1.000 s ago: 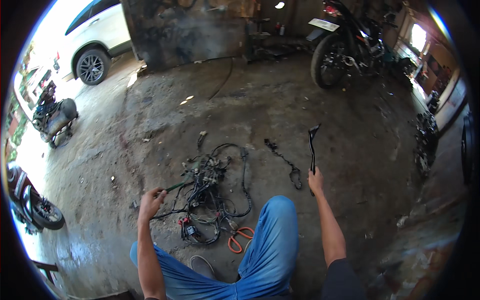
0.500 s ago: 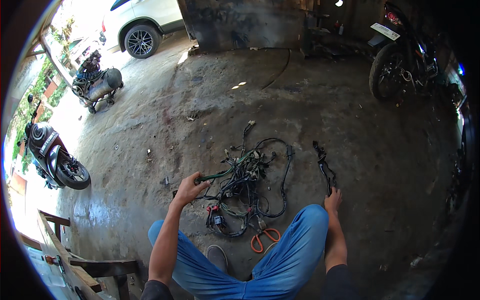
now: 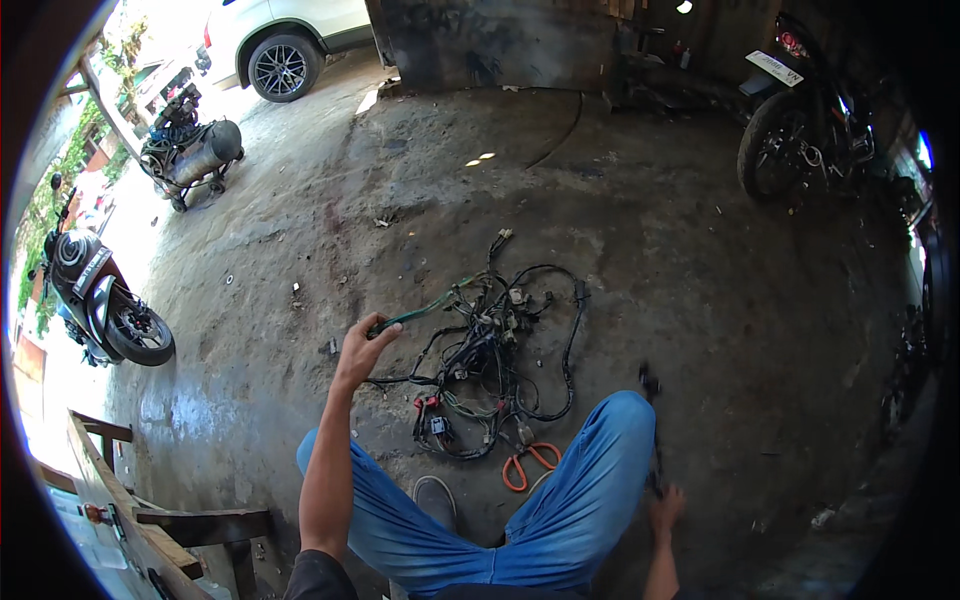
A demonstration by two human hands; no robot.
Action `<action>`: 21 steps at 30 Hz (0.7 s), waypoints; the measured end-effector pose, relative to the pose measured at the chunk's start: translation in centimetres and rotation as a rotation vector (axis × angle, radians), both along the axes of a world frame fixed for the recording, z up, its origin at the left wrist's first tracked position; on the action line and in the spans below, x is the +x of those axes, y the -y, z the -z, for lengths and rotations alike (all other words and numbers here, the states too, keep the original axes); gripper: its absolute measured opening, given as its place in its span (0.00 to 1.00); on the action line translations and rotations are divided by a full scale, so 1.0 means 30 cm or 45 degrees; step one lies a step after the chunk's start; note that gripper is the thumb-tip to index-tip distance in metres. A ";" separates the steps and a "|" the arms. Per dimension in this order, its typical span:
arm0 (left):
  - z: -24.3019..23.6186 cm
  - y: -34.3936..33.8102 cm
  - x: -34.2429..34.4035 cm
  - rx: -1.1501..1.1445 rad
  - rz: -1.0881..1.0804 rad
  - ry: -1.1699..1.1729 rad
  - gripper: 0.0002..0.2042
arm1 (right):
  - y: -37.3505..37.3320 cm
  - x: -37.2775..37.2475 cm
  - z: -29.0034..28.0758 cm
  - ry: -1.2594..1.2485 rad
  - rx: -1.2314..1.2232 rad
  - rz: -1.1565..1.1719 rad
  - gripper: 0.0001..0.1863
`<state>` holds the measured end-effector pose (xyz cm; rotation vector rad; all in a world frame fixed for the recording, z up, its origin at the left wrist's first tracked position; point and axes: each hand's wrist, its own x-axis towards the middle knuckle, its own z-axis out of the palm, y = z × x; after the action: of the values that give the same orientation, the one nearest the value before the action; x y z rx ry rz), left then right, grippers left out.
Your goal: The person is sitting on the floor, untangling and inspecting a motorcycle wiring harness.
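A tangled wiring harness (image 3: 497,330) of black cables, green wires and pale connectors lies on the ground in front of me. My left hand (image 3: 364,352) is closed on a bundle of green wires (image 3: 430,305) at the harness's left side, pulling it out from the tangle. Down by my right knee, my right hand (image 3: 666,510) grips a separate length of black cable (image 3: 655,472). Motion blurs this hand, and my knee partly covers the cable. Orange-handled scissors (image 3: 515,472) lie between my legs, below the harness.
A wooden bench (image 3: 200,522) stands close at my left. Further left are a parked scooter (image 3: 105,295) and an air compressor (image 3: 195,155). A white car (image 3: 290,35) is at the far left, and a motorcycle (image 3: 790,130) at the far right.
My right hand has drawn the black cable back toward me, past my knee. My left hand has moved slightly up and left, stretching the green wires.
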<state>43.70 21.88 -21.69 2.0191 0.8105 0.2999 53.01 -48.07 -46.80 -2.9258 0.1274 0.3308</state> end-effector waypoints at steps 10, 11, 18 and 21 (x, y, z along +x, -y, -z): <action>-0.156 -0.006 -0.013 -0.743 -0.059 0.776 0.11 | 0.019 -0.008 -0.399 0.663 0.227 0.430 0.29; -0.209 0.028 -0.008 -0.743 -0.059 0.781 0.11 | -0.130 0.064 -0.558 0.837 0.436 0.273 0.28; -0.443 0.117 0.035 -1.114 0.101 0.900 0.17 | -1.106 0.131 -1.194 0.678 1.402 -0.832 0.16; -0.509 0.157 0.101 -1.193 0.166 0.936 0.18 | -1.380 0.112 -1.076 0.233 1.503 -1.284 0.23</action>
<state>46.72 17.16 -6.42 0.9520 0.2465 0.4424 56.37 -6.67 -14.52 -1.6074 -1.1516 0.1533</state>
